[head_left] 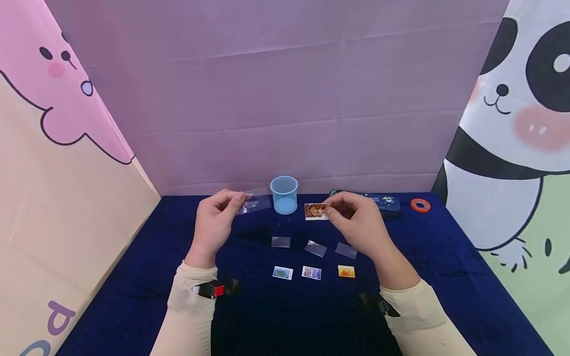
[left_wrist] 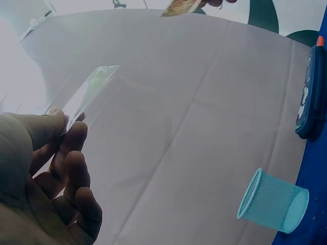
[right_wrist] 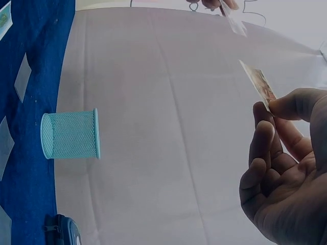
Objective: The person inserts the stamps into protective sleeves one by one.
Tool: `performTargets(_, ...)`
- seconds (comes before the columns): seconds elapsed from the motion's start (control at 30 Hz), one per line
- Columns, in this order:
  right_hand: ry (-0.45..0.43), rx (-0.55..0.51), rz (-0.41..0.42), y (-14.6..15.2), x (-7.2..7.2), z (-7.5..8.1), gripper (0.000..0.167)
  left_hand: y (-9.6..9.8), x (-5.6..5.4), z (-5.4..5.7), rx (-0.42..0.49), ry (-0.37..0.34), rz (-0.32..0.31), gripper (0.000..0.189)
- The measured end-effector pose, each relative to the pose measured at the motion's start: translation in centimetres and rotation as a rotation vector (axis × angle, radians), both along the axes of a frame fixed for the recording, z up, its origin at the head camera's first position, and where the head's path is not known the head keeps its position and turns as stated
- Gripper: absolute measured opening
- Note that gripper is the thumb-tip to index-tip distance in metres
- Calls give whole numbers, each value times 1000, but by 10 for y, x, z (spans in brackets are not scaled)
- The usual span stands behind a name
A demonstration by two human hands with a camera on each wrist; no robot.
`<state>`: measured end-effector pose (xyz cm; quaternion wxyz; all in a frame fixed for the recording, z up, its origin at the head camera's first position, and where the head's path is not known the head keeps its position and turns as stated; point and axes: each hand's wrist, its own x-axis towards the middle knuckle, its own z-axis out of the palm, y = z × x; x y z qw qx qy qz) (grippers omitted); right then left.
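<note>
Between thumb and fingers my left hand (head_left: pixel 216 221) pinches a clear plastic sleeve (head_left: pixel 257 201), raised above the table left of the blue mesh cup. My right hand (head_left: pixel 361 223) pinches a small brown picture card (head_left: pixel 315 211) with a pale border by its right edge. The sleeve and the card are apart, on either side of the cup (head_left: pixel 284 196). In the left wrist view the sleeve (left_wrist: pixel 93 91) looks flat and see-through. The right wrist view shows the card (right_wrist: pixel 259 83) nearly edge-on between thumb and fingertips.
Three clear sleeves (head_left: pixel 315 248) lie in a row on the dark blue cloth (head_left: pixel 285 316). Nearer, three small picture cards (head_left: pixel 311 273) form another row. A dark blue pencil case (head_left: pixel 386 203) sits behind the right hand, with an orange ring-shaped roll (head_left: pixel 420 205) to its right.
</note>
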<state>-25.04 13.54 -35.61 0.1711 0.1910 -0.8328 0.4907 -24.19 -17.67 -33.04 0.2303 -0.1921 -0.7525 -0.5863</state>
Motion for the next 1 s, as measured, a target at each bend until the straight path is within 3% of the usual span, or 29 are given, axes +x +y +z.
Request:
performTargets(0.1,12,-2,-2,0,0,0,9,3,1,-1,-13,-8,-10,16)
performTargets(0.33,31,1,-8,-2,1,1,7,2,-19,-25,-30,-12,-11,16)
performTargets(0.4,36,-5,-4,-2,2,1,7,2,-20,-28,-29,-7,-20,16)
performTargets(1.0,52,-74,7,-9,7,1,7,15,-19,-34,-66,22,-102,16)
